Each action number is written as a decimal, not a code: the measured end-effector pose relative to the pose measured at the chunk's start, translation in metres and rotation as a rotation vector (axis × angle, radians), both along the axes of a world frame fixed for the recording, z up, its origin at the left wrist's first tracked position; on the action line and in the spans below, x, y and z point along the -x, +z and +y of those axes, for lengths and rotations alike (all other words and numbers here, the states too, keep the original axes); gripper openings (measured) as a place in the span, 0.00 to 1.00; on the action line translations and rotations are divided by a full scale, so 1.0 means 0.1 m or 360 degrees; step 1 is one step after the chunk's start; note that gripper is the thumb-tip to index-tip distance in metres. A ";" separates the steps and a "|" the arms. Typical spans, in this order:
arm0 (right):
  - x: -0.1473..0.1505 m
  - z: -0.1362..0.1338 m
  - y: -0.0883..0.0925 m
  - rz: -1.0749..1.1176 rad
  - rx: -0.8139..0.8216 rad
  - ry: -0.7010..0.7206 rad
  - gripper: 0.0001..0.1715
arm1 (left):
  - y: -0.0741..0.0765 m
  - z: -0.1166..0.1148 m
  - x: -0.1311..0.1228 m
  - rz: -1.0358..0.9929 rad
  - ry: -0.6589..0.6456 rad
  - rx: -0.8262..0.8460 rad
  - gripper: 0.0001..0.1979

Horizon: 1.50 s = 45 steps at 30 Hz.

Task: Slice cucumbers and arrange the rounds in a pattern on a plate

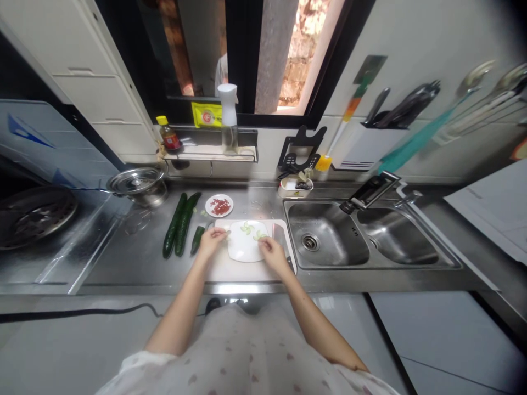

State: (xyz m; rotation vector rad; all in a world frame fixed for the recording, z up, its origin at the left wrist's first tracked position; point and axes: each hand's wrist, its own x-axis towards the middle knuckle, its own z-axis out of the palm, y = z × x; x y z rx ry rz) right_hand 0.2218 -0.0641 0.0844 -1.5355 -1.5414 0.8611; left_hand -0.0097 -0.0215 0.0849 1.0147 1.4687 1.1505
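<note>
A white plate (pixel 242 253) rests on a white cutting board (pixel 222 270), with thin pale-green cucumber slices (pixel 247 227) arranged along its far side. My right hand (pixel 273 257) is at the plate's right edge, fingertips pinched on a cucumber slice (pixel 259 235). At the plate's left edge, my left hand (pixel 212 242) has its fingers pinched together; whatever is between them is too small to make out. Left of that hand lies a short cut piece of cucumber (pixel 197 240). A knife (pixel 281 237) lies along the board's right side, its dark handle toward me.
Two whole cucumbers (pixel 180 226) lie left of the board. A small plate (pixel 219 213) of chopped red pieces sits behind it. A lidded steel pot (pixel 142 186) stands at back left. The double sink (pixel 329 263) is on the right, with a faucet (pixel 370 191) above it.
</note>
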 end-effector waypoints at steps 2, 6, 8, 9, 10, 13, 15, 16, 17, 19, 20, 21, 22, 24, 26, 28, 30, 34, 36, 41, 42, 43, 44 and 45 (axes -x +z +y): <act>0.08 0.05 0.13 0.0004 -0.0062 0.0035 0.14 | 0.14 -0.03 -0.04 -0.0047 -0.0042 -0.0051 0.16; 0.21 0.10 0.36 -0.0011 -0.0146 0.0100 0.13 | 0.37 -0.11 -0.13 -0.0080 -0.0120 -0.0092 0.14; 0.26 0.10 0.47 -0.0062 -0.0271 0.0180 0.12 | 0.46 -0.14 -0.17 -0.0082 -0.0166 -0.0113 0.13; 0.28 0.10 0.51 -0.0111 -0.0329 0.0230 0.12 | 0.50 -0.16 -0.19 -0.0082 -0.0188 -0.0129 0.12; 0.30 0.10 0.55 -0.0170 -0.0383 0.0280 0.12 | 0.53 -0.17 -0.21 -0.0079 -0.0208 -0.0147 0.11; 0.35 0.10 0.63 -0.0336 -0.0491 0.0384 0.13 | 0.57 -0.20 -0.26 -0.0061 -0.0250 -0.0186 0.10; 0.37 0.10 0.64 -0.0405 -0.0504 0.0420 0.12 | 0.56 -0.21 -0.29 -0.0048 -0.0286 -0.0193 0.10; 0.38 0.10 0.64 -0.0425 -0.0499 0.0430 0.12 | 0.55 -0.21 -0.30 -0.0041 -0.0306 -0.0193 0.10; 0.38 0.11 0.64 -0.0436 -0.0492 0.0436 0.10 | 0.54 -0.22 -0.30 -0.0032 -0.0324 -0.0192 0.10; 0.39 0.12 0.62 -0.0440 -0.0477 0.0442 0.09 | 0.51 -0.22 -0.31 -0.0020 -0.0354 -0.0190 0.11; 0.38 0.12 0.61 -0.0433 -0.0469 0.0444 0.08 | 0.50 -0.23 -0.32 -0.0022 -0.0366 -0.0189 0.12; 0.38 0.13 0.60 -0.0420 -0.0459 0.0443 0.08 | 0.49 -0.23 -0.32 -0.0030 -0.0372 -0.0192 0.13; 0.38 0.13 0.59 -0.0401 -0.0447 0.0436 0.08 | 0.49 -0.23 -0.32 -0.0041 -0.0365 -0.0197 0.14; 0.37 0.15 0.58 -0.0358 -0.0423 0.0404 0.09 | 0.48 -0.25 -0.33 -0.0053 -0.0290 -0.0194 0.18; 0.35 0.17 0.57 -0.0327 -0.0409 0.0366 0.09 | 0.47 -0.28 -0.34 -0.0043 -0.0170 -0.0110 0.21; 0.34 0.18 0.57 -0.0313 -0.0408 0.0343 0.10 | 0.44 -0.31 -0.35 -0.0041 -0.0113 0.0053 0.22; 0.33 0.20 0.58 -0.0307 -0.0419 0.0331 0.10 | 0.41 -0.35 -0.37 -0.0127 -0.0183 0.0249 0.25; 0.32 0.20 0.59 -0.0296 -0.0452 0.0337 0.10 | 0.35 -0.39 -0.40 -0.0532 -0.0388 0.0565 0.30; 0.31 0.19 0.59 -0.0295 -0.0458 0.0357 0.10 | 0.35 -0.36 -0.41 -0.0667 -0.0416 0.0612 0.28; 0.30 0.17 0.57 -0.0314 -0.0464 0.0415 0.09 | 0.40 -0.28 -0.42 -0.0741 -0.0372 0.0549 0.27; 0.30 0.16 0.57 -0.0320 -0.0463 0.0419 0.09 | 0.42 -0.27 -0.43 -0.0735 -0.0352 0.0528 0.28; 0.29 0.16 0.56 -0.0325 -0.0460 0.0423 0.09 | 0.43 -0.26 -0.43 -0.0721 -0.0336 0.0507 0.29; 0.28 0.16 0.55 -0.0329 -0.0455 0.0426 0.09 | 0.44 -0.26 -0.43 -0.0702 -0.0324 0.0489 0.30; 0.27 0.16 0.55 -0.0331 -0.0451 0.0428 0.09 | 0.44 -0.26 -0.44 -0.0682 -0.0317 0.0473 0.30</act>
